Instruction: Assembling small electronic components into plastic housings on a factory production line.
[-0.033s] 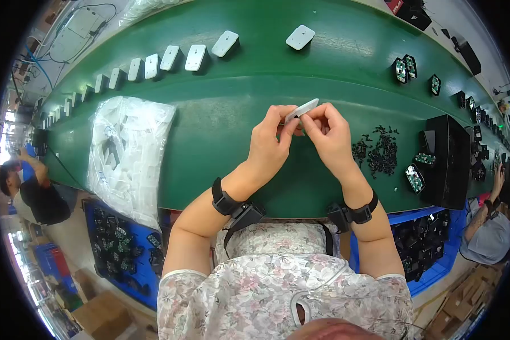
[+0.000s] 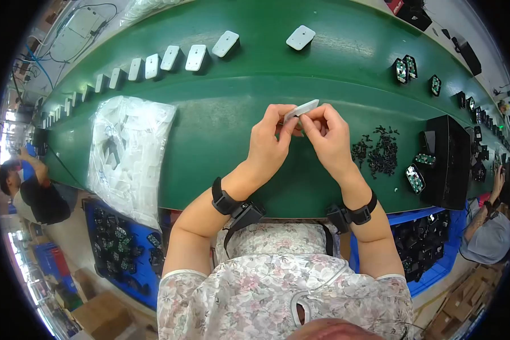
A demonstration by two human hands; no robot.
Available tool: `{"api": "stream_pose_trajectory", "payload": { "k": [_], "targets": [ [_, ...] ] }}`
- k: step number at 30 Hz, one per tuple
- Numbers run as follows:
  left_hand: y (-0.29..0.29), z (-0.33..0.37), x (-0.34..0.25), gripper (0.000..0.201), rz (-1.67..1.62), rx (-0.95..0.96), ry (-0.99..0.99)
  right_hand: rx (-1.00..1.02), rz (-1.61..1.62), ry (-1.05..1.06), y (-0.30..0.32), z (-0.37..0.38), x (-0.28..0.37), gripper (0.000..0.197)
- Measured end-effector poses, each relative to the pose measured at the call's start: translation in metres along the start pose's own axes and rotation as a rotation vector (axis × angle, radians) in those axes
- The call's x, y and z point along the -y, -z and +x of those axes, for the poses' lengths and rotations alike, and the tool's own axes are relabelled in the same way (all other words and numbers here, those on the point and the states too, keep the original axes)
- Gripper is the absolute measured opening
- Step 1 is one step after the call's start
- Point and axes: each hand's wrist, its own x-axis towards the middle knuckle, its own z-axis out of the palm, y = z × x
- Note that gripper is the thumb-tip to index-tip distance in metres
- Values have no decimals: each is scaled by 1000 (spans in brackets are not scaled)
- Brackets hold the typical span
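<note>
Over the middle of the green table, a light grey plastic cover plate (image 2: pixel 307 107) is held tilted between both my hands. My left hand (image 2: pixel 270 136) pinches its left end between thumb and fingers. My right hand (image 2: pixel 329 134) grips the right end, thumb against the near edge. Whatever lies under the plate, between the fingertips, is hidden. A pile of small black parts (image 2: pixel 383 156) lies just right of my right hand. Left of my left hand is a clear plastic bag (image 2: pixel 131 153) full of pale plastic pieces.
A row of white-topped units (image 2: pixel 196 58) curves along the far left; a single one (image 2: pixel 300 37) stands farther right. Open black housings with green circuit boards (image 2: pixel 401 70) sit at right, near a black box (image 2: pixel 449 164). Blue bins (image 2: pixel 430 286) flank me below the table. People work at both sides.
</note>
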Motion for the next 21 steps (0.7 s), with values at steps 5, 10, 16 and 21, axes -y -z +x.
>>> {"api": "stream_pose_trajectory", "payload": {
  "k": [5,10,16,21],
  "targets": [
    [4,6,1,14,-383,12,238,-97,-301,257,9,6,8,14],
    [7,6,-3,15,-443,72,306,28,-298,273,16,10,15,21],
    [4,5,-1,16,-403,173,320,227,-143,-67,33,10,16,19],
    [13,13,-6,23,-506,212,423,91,-294,50,19,7,21,18]
  ]
}}
